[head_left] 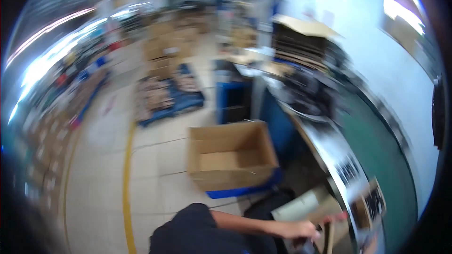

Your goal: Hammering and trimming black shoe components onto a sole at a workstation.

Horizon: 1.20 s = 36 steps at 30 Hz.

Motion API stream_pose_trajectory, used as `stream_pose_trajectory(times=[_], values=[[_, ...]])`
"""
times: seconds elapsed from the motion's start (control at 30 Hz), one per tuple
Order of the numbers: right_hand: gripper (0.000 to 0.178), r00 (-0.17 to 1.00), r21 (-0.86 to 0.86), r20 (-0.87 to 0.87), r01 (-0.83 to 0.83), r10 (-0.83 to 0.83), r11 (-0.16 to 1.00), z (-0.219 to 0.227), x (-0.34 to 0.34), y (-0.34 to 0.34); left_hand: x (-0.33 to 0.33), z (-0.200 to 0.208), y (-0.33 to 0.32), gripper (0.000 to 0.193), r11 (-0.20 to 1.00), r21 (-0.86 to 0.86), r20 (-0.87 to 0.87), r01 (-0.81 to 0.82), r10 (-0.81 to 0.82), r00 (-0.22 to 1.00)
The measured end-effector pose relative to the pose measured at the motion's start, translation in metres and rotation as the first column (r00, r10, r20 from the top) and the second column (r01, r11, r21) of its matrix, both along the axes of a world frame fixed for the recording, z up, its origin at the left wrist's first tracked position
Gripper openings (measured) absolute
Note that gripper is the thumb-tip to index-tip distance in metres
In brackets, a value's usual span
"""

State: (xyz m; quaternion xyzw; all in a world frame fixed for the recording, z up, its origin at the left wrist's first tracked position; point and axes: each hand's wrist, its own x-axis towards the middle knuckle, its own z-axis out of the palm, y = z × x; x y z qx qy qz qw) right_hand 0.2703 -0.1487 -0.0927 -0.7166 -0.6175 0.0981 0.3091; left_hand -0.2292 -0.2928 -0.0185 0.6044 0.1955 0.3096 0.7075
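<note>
My left forearm reaches from a dark sleeve toward the lower right, where my left hand (pixel 300 230) is beside a brown cardboard box (pixel 337 207) with a raised pale flap (pixel 296 205). Its fingers look curled, but motion blur hides whether they hold anything. A curved brown strip (pixel 329 239) stands just right of that hand. Pinkish fingertips (pixel 335 217), seemingly of my right hand, show at the box's edge near the bench; the rest of that hand is hidden.
A large open carton (pixel 230 176) stands on a blue base (pixel 245 192) ahead. Along the right runs a metal-topped bench (pixel 329 143) with a heap of dark parts (pixel 310 91) and a small box (pixel 369 207). Stacked cartons (pixel 162 42) and a loaded blue pallet (pixel 176 108) lie farther off.
</note>
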Motion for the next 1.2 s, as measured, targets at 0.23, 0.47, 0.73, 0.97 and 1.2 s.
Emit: stream_pose_trajectory(times=[0.23,0.47,0.73,0.97,1.2], values=[[0.059,0.384,-0.106,-0.923,-0.253,-0.001,0.962,0.129,-0.111,-0.115,-0.013,0.0,0.002,0.043,0.963,-0.182,0.057,-0.197,0.21,0.976],[0.043,0.666,-0.146,-0.587,-0.647,0.461,0.749,0.185,-0.241,-0.207,-0.01,-0.001,-0.011,0.053,0.994,0.024,0.085,-0.11,0.107,0.991],[0.025,0.813,-0.378,-0.343,-0.578,0.471,0.723,0.197,-0.283,-0.219,-0.058,0.061,-0.028,0.041,0.906,-0.393,-0.058,0.157,-0.195,0.979],[0.032,0.835,-0.505,-0.093,-0.509,0.543,0.697,0.21,-0.278,-0.244,-0.035,0.065,-0.02,0.041,0.814,-0.509,-0.022,0.28,-0.338,0.941],[0.036,0.859,-0.533,-0.151,-0.488,0.489,0.691,0.221,-0.275,-0.245,-0.033,0.06,-0.026,0.041,0.869,-0.398,-0.036,0.292,-0.333,0.942]])
